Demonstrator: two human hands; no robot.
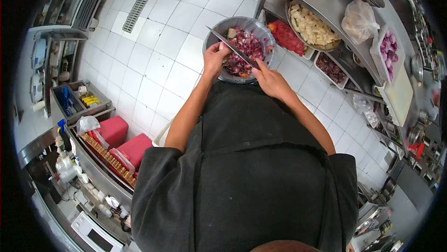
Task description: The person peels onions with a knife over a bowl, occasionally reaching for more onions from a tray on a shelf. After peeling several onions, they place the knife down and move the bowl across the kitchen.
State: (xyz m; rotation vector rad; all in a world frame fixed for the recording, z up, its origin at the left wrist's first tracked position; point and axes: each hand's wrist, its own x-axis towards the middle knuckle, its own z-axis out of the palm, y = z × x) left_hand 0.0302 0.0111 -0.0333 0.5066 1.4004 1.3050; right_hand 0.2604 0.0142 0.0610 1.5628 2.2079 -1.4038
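Note:
My right hand (270, 78) is wrapped round the handle of a long knife (237, 51), whose blade points up and to the left. Near the blade, my left hand (215, 58) has its fingers pinched together on something small that I cannot make out. Both hands are above a round bin with a clear plastic liner (212, 35). Inside the bin lie purple-red onion skins and scraps (247, 42), with a pale piece near the top left.
To the right, metal shelving (335, 12) bears a bowl of pale peeled pieces (312, 26), a white basket of purple onions (389, 54) and a cutting board (399, 96). A red mesh bag (286, 37) lies beside the bin. Red containers (112, 132) stand at lower left.

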